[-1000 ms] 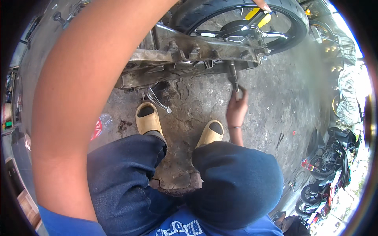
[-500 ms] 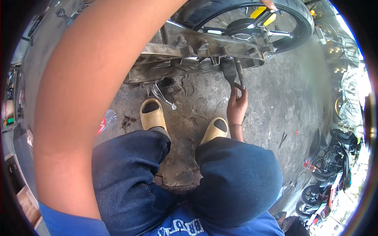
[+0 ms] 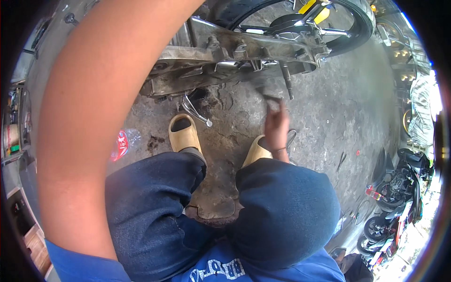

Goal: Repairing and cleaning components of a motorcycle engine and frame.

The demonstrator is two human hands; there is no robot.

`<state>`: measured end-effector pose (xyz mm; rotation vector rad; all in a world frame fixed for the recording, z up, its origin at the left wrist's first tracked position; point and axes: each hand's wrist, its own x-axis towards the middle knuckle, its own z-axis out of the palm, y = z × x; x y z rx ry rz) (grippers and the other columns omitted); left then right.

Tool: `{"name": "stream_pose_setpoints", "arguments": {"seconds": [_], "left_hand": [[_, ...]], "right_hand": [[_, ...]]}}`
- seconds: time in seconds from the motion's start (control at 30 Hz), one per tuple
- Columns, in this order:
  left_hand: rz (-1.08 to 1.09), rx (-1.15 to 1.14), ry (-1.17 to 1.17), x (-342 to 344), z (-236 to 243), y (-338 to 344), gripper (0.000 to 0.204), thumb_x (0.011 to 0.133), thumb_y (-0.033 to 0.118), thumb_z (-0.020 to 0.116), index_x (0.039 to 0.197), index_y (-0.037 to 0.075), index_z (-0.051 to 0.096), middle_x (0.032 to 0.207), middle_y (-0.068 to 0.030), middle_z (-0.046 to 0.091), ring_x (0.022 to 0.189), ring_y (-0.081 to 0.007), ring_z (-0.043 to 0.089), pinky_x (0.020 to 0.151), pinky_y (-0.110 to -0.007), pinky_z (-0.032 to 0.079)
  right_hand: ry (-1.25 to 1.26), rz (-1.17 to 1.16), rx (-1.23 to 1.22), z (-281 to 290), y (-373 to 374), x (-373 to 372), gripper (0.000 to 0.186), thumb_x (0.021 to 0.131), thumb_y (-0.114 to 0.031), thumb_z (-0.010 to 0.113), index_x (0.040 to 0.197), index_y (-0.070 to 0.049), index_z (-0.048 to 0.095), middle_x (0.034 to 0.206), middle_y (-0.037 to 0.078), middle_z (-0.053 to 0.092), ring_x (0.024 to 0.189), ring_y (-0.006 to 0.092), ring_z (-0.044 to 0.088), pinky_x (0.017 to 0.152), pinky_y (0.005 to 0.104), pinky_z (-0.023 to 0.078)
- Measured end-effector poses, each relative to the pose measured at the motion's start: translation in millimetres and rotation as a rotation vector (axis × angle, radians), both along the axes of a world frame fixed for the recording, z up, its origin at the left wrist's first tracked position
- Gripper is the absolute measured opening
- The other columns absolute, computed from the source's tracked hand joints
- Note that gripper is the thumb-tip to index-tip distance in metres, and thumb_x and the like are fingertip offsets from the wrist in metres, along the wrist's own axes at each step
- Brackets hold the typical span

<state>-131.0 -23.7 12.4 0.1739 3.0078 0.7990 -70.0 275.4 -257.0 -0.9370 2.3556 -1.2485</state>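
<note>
My right hand (image 3: pixel 277 126) is closed around the handle of a dark flat brush (image 3: pixel 264 93), both smeared by motion. The brush is apart from the metal, just below the long grimy engine casing (image 3: pixel 263 48) of a motorcycle. Beside the brush a thin metal shaft (image 3: pixel 288 82) sticks out from the casing's lower side. My left arm (image 3: pixel 89 117) reaches up past the top edge, so its hand is out of sight. Beyond the casing is a black-tyred wheel (image 3: pixel 359 33) with dark spokes and a yellow piece (image 3: pixel 322 16) behind them.
A metal stand leg (image 3: pixel 197 113) juts out under the casing, near my tan sandals (image 3: pixel 184 136). A clear plastic bottle with a red label (image 3: pixel 123 143) lies at left on the stained concrete floor (image 3: pixel 324 127). Several parked motorcycles (image 3: pixel 394 202) stand far right.
My right hand has drawn the brush away from the casing, down and to the left. Fingers seen at the wheel before are now out of view. The view has shifted slightly.
</note>
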Motion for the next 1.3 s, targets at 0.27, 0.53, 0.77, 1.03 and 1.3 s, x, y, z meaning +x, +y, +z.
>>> {"name": "stream_pose_setpoints", "arguments": {"seconds": [0.27, 0.53, 0.77, 1.03, 1.3], "left_hand": [[0.275, -0.016, -0.066, 7, 4, 28, 0.099, 0.082, 0.067, 0.065, 0.14, -0.011, 0.043, 0.132, -0.0246, 0.056, 0.109, -0.0322, 0.062, 0.092, -0.041, 0.051], [0.219, 0.024, -0.032, -17, -11, 10, 0.107, 0.085, 0.063, 0.065, 0.151, -0.009, 0.023, 0.149, -0.0298, 0.038, 0.135, -0.0356, 0.044, 0.109, -0.041, 0.041], [0.261, 0.035, 0.022, -11, -10, 22, 0.107, 0.085, 0.063, 0.066, 0.153, -0.006, 0.02, 0.156, -0.0272, 0.03, 0.139, -0.0342, 0.04, 0.114, -0.039, 0.032], [0.059, 0.274, -0.061, -36, -31, -6, 0.105, 0.084, 0.063, 0.066, 0.153, -0.005, 0.023, 0.154, -0.0252, 0.033, 0.136, -0.0317, 0.042, 0.114, -0.038, 0.031], [0.162, 0.216, -0.054, -13, -25, 8, 0.106, 0.082, 0.066, 0.065, 0.153, -0.003, 0.027, 0.153, -0.0244, 0.036, 0.138, -0.0334, 0.04, 0.115, -0.042, 0.03]], "right_hand": [[0.174, -0.299, 0.096, 3, -2, -13, 0.021, 0.097, -0.01, 0.059, 0.118, -0.011, 0.061, 0.059, 0.007, 0.055, 0.047, 0.0172, 0.045, 0.048, 0.0352, 0.038], [0.168, -0.34, 0.11, -3, 2, -36, 0.022, 0.098, -0.016, 0.056, 0.119, -0.015, 0.061, 0.066, 0.013, 0.064, 0.052, 0.0289, 0.057, 0.051, 0.0425, 0.044], [0.276, -0.368, 0.318, -17, 4, -23, 0.024, 0.1, -0.027, 0.052, 0.119, -0.014, 0.061, 0.074, 0.017, 0.069, 0.064, 0.0401, 0.065, 0.054, 0.0482, 0.047], [0.254, -0.486, 0.34, 5, 9, -43, 0.028, 0.099, -0.032, 0.054, 0.118, -0.012, 0.062, 0.079, 0.018, 0.071, 0.068, 0.0437, 0.065, 0.057, 0.0496, 0.049], [0.194, -0.483, 0.177, -3, -1, -43, 0.029, 0.098, -0.033, 0.055, 0.115, -0.01, 0.065, 0.08, 0.019, 0.071, 0.069, 0.0431, 0.066, 0.058, 0.0485, 0.049]]}}
